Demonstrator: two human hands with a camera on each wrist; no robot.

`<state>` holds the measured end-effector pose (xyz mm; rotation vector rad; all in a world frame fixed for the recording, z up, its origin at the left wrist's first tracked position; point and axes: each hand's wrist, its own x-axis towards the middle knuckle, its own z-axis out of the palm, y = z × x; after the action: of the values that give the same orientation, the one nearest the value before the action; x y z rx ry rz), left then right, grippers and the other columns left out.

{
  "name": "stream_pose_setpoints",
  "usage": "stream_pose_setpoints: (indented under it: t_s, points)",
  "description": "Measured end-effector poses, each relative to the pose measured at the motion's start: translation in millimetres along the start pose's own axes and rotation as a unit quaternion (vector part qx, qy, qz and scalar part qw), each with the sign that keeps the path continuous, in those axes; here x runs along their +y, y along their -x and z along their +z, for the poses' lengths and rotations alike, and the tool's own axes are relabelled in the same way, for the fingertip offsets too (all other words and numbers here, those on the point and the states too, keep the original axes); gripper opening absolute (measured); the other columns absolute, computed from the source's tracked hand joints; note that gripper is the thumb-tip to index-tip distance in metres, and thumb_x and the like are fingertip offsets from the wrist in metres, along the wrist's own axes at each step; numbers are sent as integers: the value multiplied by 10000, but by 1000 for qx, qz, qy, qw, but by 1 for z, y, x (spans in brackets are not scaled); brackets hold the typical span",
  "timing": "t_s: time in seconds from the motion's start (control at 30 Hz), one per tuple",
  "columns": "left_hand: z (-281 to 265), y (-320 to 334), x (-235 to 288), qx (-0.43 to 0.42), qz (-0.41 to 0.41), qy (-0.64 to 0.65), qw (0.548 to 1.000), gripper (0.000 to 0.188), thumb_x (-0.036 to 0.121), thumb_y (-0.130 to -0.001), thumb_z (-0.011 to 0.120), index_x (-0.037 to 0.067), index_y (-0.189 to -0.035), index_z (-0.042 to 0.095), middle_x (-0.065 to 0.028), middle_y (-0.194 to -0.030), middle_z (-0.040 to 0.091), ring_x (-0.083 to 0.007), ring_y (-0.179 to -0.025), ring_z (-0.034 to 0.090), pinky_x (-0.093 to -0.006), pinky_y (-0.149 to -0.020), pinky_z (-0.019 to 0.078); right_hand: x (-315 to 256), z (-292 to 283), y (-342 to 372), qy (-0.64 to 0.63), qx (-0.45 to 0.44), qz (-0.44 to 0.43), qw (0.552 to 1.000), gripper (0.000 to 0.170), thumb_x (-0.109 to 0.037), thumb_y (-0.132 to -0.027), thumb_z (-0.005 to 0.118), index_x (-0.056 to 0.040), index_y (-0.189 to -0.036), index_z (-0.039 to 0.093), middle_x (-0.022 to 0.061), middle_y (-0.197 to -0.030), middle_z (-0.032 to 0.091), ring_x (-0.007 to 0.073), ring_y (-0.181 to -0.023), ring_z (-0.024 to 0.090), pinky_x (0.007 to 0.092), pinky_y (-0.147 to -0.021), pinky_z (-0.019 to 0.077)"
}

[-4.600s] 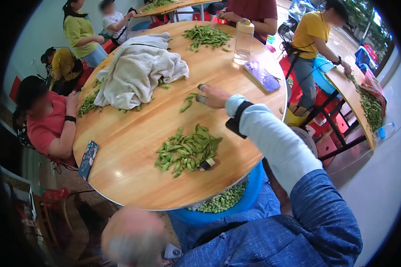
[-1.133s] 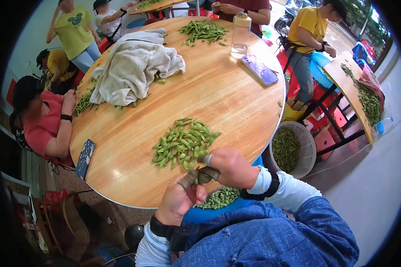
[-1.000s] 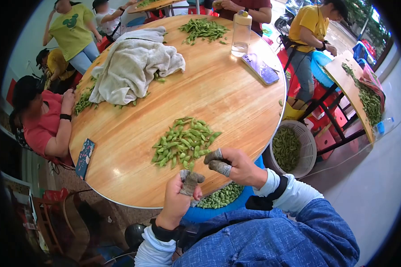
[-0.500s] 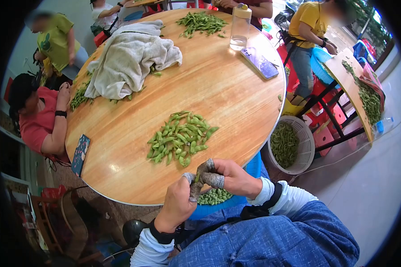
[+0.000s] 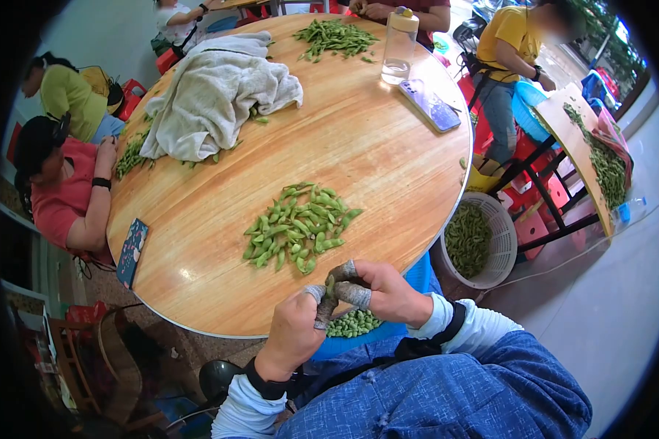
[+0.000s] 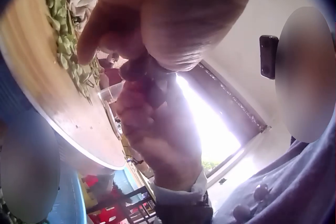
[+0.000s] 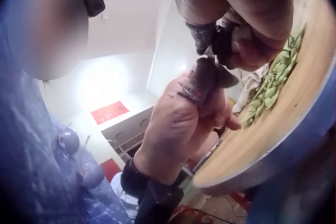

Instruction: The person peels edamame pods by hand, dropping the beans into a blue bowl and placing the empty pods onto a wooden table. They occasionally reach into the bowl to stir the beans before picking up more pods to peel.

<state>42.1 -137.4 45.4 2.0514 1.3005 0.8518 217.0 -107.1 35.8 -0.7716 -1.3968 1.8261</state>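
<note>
Both hands meet over the table's near edge, thumbs and forefingers wrapped in grey covers. A green pod sits between their fingertips, pinched by my left hand and my right hand. In the right wrist view the left hand and right hand touch at the covered fingertips, the pod being hard to make out there. Just beyond the hands lies a heap of green pods. Below them, shelled beans fill a blue basin, partly hidden by the hands.
On the round table are a grey cloth, a bottle, a purple phone, a patterned case and a far pod heap. A white basket of pods stands right. Several people sit around.
Since a second ago the hands, then apart, have come together with a pod between them. Over the last half second they barely move. The person in yellow-green at the left has bent lower.
</note>
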Motion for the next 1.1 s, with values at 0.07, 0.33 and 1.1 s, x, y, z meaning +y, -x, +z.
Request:
stream_pose_setpoints:
  t_s: [0.07,0.33,1.1]
  points:
    - [0,-1,1,14,23,-38,999,151,0,-677,578,-28,-815,523,-187,-698,544,-368,-655,543,-407,-548,428,-1,-1,2,8,8,13,1000,179,-121,-875,518,11,-994,533,19,-929,562,84,-892,493,247,-786,414]
    - [0,-3,3,34,63,-129,989,196,8,-640,578,-13,-829,529,-143,-664,537,-311,-626,535,-391,-522,426,-3,-1,5,29,11,21,999,192,-144,-898,477,18,-982,535,20,-926,569,87,-881,495,253,-796,408]
    - [3,-1,9,-28,68,-211,975,125,29,-631,553,20,-744,502,-108,-624,497,-281,-615,524,-375,-506,434,1,-4,9,18,22,52,998,179,-124,-882,477,29,-927,559,45,-857,601,89,-810,527,249,-728,440]
